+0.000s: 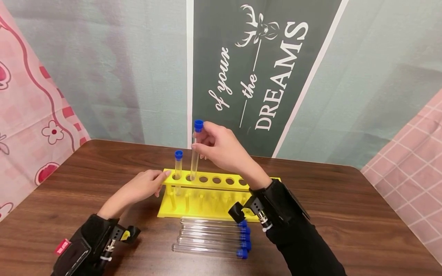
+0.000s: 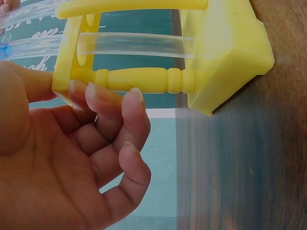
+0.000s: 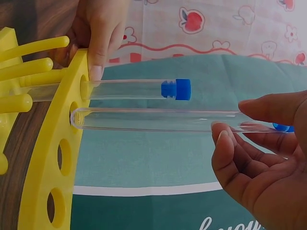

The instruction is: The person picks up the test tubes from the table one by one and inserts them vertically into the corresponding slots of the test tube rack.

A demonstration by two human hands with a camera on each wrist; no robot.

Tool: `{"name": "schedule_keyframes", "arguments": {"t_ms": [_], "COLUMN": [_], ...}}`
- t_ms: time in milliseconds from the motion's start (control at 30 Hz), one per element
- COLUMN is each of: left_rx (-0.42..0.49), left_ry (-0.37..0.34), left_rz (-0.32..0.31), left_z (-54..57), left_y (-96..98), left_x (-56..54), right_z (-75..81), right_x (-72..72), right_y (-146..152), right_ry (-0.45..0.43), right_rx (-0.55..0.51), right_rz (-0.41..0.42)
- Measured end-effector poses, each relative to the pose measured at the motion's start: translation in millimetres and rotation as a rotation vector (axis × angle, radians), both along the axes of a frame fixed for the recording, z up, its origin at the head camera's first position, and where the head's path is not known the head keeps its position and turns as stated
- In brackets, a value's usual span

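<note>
My right hand (image 1: 222, 147) pinches a clear test tube (image 1: 195, 163) with a blue cap just below the cap. In the right wrist view, the rounded bottom of this test tube (image 3: 158, 120) is right at the second hole of the yellow test tube rack (image 1: 207, 209). My left hand (image 1: 145, 186) grips the left end of the rack's top plate, thumb above and fingertips below, as the left wrist view shows. Beside the thumb, another blue-capped test tube (image 1: 178, 165) stands upright in the first hole.
Several capped test tubes (image 1: 207, 241) lie side by side on the brown wooden table (image 1: 331, 214), in front of the rack, caps to the right. Behind the table hangs a green curtain (image 1: 162, 76) with a dark lettered panel. Pink patterned cloth (image 1: 31, 107) hangs at the left.
</note>
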State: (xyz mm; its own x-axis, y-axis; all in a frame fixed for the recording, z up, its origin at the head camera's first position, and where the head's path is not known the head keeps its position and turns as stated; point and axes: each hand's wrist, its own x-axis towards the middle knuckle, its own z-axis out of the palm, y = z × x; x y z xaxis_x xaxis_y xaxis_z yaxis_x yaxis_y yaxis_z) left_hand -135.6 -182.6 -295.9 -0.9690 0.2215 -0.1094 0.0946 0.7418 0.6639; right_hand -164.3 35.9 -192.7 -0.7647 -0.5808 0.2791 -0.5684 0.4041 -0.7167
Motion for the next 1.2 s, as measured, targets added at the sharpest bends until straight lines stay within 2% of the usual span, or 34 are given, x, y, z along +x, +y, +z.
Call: {"name": "schedule_keyframes", "arguments": {"t_ms": [467,767,1200], "left_rx": [-0.008,-0.012,-0.011], "left_ry": [0.01,0.013,0.007], "left_rz": [-0.003,-0.005,-0.005], "left_z": [2.0,1.2,0.2], "left_y": [0.4,0.6,0.2], "left_x": [-0.3,0.2,-1.6], "right_z": [-6.1,-17.7,-31.3], "right_x": [-3.8,-7.6,-7.0], "right_y": [-3,-3,-8], "right_ry": [-0.028,-0.051,-0.051], "right_rx": [0.053,0.072,0.167], "right_rz": [-0.01,0.004,-0.037]}}
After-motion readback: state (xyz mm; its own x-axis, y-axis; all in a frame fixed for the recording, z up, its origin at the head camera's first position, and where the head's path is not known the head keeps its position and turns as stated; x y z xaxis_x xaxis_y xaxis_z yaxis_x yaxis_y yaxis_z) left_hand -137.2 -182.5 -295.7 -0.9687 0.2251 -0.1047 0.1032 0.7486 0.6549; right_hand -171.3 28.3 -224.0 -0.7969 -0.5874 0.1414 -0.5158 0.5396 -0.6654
